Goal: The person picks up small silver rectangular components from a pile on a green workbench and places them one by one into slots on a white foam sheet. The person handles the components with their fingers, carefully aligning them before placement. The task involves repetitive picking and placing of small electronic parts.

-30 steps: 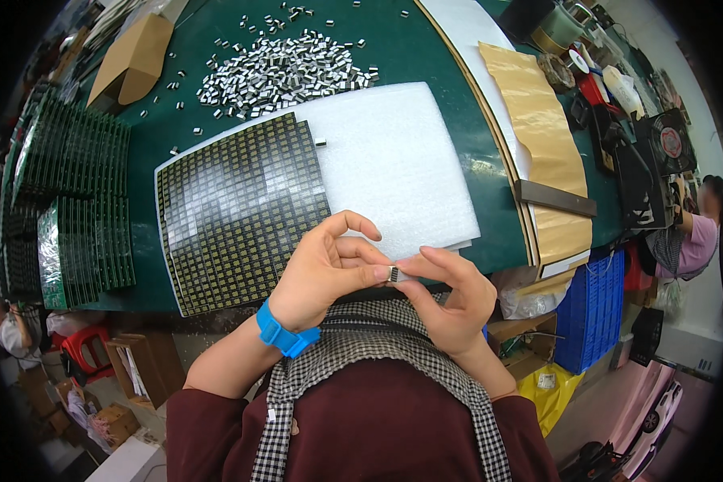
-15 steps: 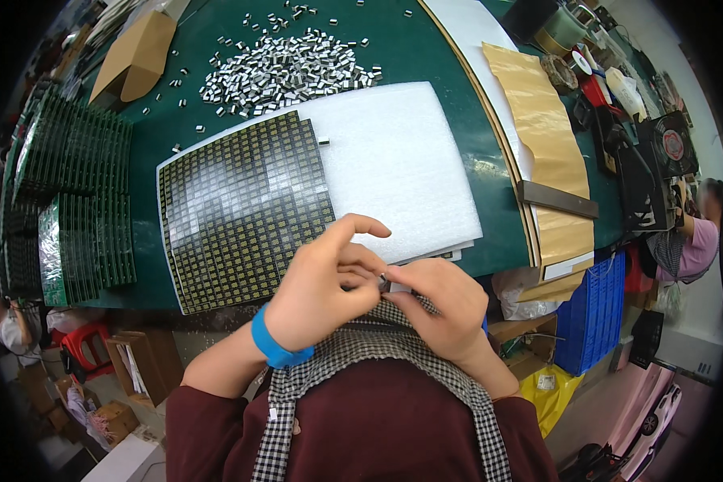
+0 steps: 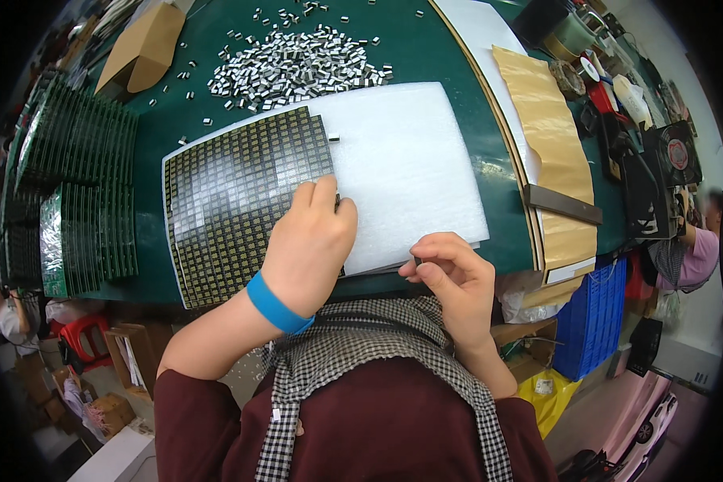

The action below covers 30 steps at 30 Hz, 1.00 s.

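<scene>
My left hand [image 3: 309, 241], a blue band at its wrist, rests over the right edge of a grid [image 3: 241, 217] of small black squares with yellowish markings. Its fingers are drawn together, and their tips and anything between them are hidden. Near the front edge of the white foam sheet [image 3: 410, 169], my right hand [image 3: 462, 281] pinches a small dark piece [image 3: 417, 261] between thumb and fingers. The grid lies on the left part of the foam. One small black-and-white block [image 3: 334, 138] sits beside the grid's upper right edge.
Behind the foam spreads a heap of small black-and-white blocks [image 3: 297, 68]. Green circuit boards [image 3: 80, 161] stand in stacks at left, near a cardboard box [image 3: 140, 48]. At right lie brown paper [image 3: 546, 145] and a dark bar [image 3: 562, 204]; a blue crate [image 3: 590, 321] stands below.
My hands were together near the foam's front edge and have come apart. The left went up and left onto the grid; the right moved slightly right, keeping a small piece pinched.
</scene>
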Each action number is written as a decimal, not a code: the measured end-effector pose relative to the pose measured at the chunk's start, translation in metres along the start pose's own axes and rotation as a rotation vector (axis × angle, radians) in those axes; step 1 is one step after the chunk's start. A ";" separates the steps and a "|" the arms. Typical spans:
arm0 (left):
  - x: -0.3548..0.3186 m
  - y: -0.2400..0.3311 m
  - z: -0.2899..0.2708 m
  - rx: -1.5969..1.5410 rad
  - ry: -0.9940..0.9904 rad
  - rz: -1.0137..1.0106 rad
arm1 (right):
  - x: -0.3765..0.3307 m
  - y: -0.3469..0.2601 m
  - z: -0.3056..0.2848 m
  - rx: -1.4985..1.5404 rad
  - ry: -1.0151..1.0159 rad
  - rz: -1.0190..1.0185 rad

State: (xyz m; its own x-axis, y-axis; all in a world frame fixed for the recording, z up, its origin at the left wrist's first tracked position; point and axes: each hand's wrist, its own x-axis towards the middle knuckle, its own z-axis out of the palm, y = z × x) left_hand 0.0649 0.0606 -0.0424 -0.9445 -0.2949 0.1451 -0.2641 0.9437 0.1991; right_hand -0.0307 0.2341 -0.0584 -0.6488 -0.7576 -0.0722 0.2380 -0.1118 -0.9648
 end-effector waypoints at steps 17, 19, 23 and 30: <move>0.000 -0.001 -0.002 0.363 0.058 0.180 | -0.002 0.000 -0.005 0.012 0.017 0.078; -0.002 0.000 0.001 0.377 -0.034 0.166 | -0.002 0.000 -0.005 0.002 0.013 0.078; -0.005 -0.007 0.003 0.327 0.049 0.277 | -0.002 0.001 -0.005 0.025 -0.019 0.058; 0.003 -0.023 -0.019 -1.084 0.000 -0.216 | -0.002 0.001 0.000 -0.061 0.052 -0.025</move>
State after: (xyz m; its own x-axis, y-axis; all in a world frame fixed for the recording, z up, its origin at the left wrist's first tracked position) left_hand 0.0718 0.0354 -0.0285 -0.8989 -0.4381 0.0048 -0.1123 0.2410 0.9640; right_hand -0.0291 0.2349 -0.0589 -0.6906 -0.7207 -0.0596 0.1780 -0.0895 -0.9799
